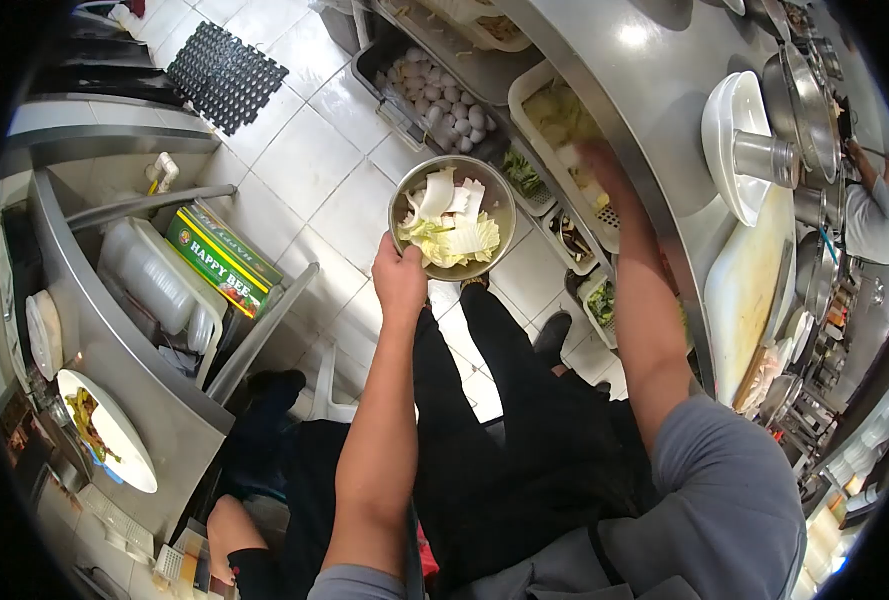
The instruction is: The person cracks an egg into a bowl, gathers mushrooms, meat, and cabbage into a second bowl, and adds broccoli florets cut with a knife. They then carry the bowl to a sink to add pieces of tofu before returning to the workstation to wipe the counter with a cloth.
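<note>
a round metal bowl (503, 208), open side up, is held at the rim by the left hand (400, 273); white and yellow-green leaf pieces (472, 238) are piled inside. a long white tub (532, 137) of pale pieces (556, 106) is partly covered by the blurred right hand (596, 162).

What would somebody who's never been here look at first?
Probably the metal bowl of pale leaves near the middle, with the left hand gripping its rim. Next might come the pile of white eggs at the top centre and the bright green HAPPY BEE box on the left. The right hand is a blur at the pale tub.
</note>
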The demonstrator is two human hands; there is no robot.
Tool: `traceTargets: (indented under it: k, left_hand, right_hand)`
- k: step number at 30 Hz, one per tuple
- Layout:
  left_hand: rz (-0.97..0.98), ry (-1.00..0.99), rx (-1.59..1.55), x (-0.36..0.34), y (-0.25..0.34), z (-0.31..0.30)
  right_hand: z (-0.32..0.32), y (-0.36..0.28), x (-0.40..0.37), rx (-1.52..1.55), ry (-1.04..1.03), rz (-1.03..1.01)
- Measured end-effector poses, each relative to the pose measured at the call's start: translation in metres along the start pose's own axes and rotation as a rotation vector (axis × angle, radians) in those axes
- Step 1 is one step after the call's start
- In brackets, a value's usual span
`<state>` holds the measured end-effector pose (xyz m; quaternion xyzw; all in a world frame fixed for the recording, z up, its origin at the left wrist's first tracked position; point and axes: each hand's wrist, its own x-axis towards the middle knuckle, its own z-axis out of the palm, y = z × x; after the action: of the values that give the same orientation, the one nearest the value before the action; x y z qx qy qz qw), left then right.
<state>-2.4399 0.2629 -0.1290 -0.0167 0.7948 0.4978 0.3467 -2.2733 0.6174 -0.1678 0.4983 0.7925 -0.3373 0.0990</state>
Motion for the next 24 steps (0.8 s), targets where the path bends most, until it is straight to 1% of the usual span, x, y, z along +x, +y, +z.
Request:
traceTargets:
  k: [5, 7, 9, 13, 17, 19, 22, 24]
  left_hand:
    - [-0.011, -0.018, -0.009, -0.011, 0.004, -0.004]
    - [-0.044, -0.043, -0.044, -0.013, 0.002, -0.004]
    - [-0.016, -0.047, -0.035, -0.017, -0.002, -0.005]
    - [-0.013, -0.057, -0.048, -0.023, -0.004, -0.004]
    - [-0.011, -0.062, -0.071, -0.024, -0.009, -0.001]
    - [-0.014, -0.064, -0.094, -0.022, -0.008, 0.000]
    - [-0.025, -0.069, -0.035, -0.022, -0.007, -0.002]
    - [-0.030, -0.070, 0.004, -0.025, -0.003, -0.005]
  right_hand:
    - [0.025, -0.038, 0.023, -0.271, 0.316, 0.078]
    - [0.036, -0.043, 0.038, -0.313, 0.390, 0.135]
    - [0.034, -0.037, 0.048, -0.298, 0.394, 0.171]
    - [0.019, -0.011, 0.046, -0.239, 0.529, -0.041]
    - [0.013, -0.016, 0.030, -0.053, 0.518, -0.198]
    - [0.018, -0.019, 0.040, -0.101, 0.555, -0.221]
    - [0.029, -0.010, 0.070, -0.297, 0.660, -0.231]
    - [0.029, -0.002, 0.077, -0.204, 0.671, -0.201]
